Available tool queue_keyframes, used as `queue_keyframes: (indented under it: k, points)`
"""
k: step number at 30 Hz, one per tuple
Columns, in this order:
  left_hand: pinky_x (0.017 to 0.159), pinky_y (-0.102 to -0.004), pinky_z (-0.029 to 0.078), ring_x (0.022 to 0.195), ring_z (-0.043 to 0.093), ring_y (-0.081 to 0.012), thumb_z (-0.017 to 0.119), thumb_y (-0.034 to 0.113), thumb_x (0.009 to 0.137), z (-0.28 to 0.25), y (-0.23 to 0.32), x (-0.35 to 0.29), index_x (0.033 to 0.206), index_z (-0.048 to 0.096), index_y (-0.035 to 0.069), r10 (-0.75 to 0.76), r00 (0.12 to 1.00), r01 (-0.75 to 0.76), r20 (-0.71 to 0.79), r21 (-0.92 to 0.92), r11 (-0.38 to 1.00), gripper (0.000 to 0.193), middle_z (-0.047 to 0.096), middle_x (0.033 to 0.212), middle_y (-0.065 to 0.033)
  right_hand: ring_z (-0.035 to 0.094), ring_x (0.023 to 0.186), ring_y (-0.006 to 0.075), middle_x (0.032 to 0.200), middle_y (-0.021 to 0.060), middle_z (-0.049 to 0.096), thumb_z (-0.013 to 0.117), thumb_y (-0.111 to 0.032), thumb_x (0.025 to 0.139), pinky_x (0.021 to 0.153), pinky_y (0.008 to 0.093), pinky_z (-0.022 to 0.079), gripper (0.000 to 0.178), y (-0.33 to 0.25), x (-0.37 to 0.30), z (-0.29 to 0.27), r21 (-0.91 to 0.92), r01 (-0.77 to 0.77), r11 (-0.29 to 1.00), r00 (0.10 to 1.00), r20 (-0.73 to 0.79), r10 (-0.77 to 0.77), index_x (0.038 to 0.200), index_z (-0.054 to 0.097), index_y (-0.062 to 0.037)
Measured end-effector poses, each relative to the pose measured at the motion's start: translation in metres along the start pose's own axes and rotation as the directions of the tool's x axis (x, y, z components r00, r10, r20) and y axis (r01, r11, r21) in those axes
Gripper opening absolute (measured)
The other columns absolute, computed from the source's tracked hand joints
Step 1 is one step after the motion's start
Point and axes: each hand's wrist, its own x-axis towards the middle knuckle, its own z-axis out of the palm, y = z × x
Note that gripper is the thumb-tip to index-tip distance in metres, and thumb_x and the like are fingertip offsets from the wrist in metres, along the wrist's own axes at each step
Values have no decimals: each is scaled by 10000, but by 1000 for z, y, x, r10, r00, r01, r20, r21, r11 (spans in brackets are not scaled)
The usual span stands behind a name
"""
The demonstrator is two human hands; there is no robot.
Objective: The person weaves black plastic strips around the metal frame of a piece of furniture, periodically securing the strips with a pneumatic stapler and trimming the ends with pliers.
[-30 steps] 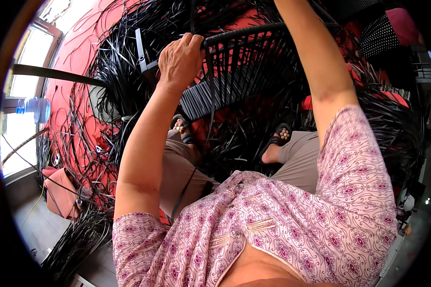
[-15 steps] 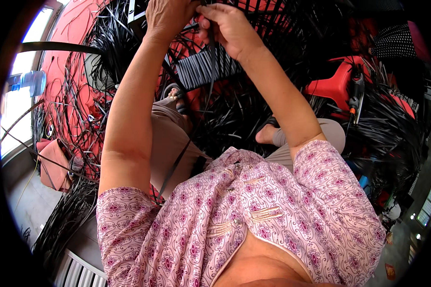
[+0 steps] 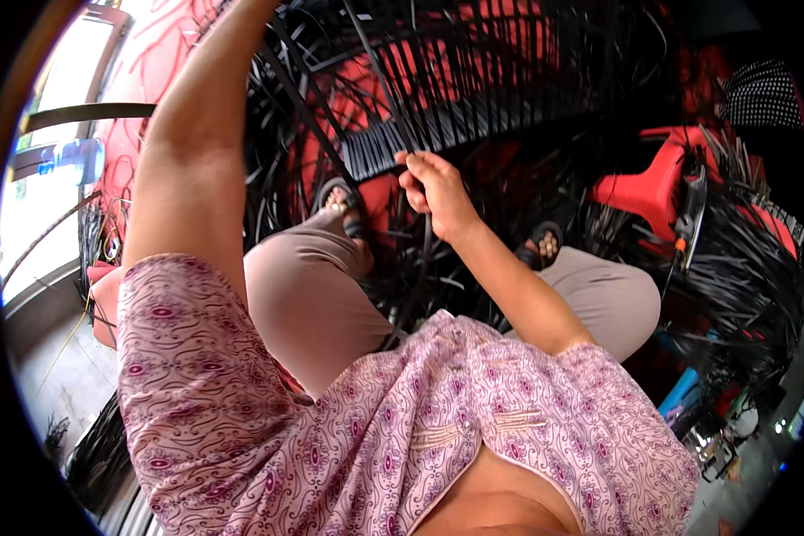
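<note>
My right hand (image 3: 439,192) is closed, thumb against fingers, on a long flat black strip (image 3: 377,67). The strip runs up and away from the pinch to the top edge, and its tail hangs down toward my lap. My left arm (image 3: 192,134) stretches up past the upper left edge, so the left hand is out of sight. Beyond my right hand stands a partly woven black piece (image 3: 371,154), with a dense woven band low down and spaced upright strands above. Its upper part is cut off by the frame.
Loose black strips (image 3: 732,295) lie heaped at the right and around my feet on red flooring. Right of me is a red plastic stool (image 3: 643,192) with a dark tool beside it. A clear blue water jug (image 3: 80,163) shows at the far left.
My hands have parted. The right hand came down toward me along the strip, while the left went up and left out of view. The view also shifted, showing more of the woven piece.
</note>
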Motion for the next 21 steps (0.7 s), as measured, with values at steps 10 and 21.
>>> queue_keyframes:
  k: [10, 21]
  points:
    - [775, -395, 548, 900, 673, -323, 645, 137, 865, 40, 47, -211, 1030, 701, 74, 406, 687, 4, 603, -562, 827, 186, 682, 965, -107, 390, 463, 23, 646, -26, 535, 569, -255, 992, 403, 185, 263, 225, 45, 85, -62, -63, -3, 998, 1000, -24, 1, 1071, 643, -58]
    - [873, -399, 481, 1006, 562, -303, 740, 270, 802, 112, 92, -302, 1175, 635, 87, 103, 866, 149, 488, -450, 881, 429, 574, 1031, -100, 393, 482, 23, 628, -43, 527, 564, -248, 985, 442, 187, 294, 238, 61, 106, -93, -255, -59, 965, 997, -64, 44, 1060, 664, -46]
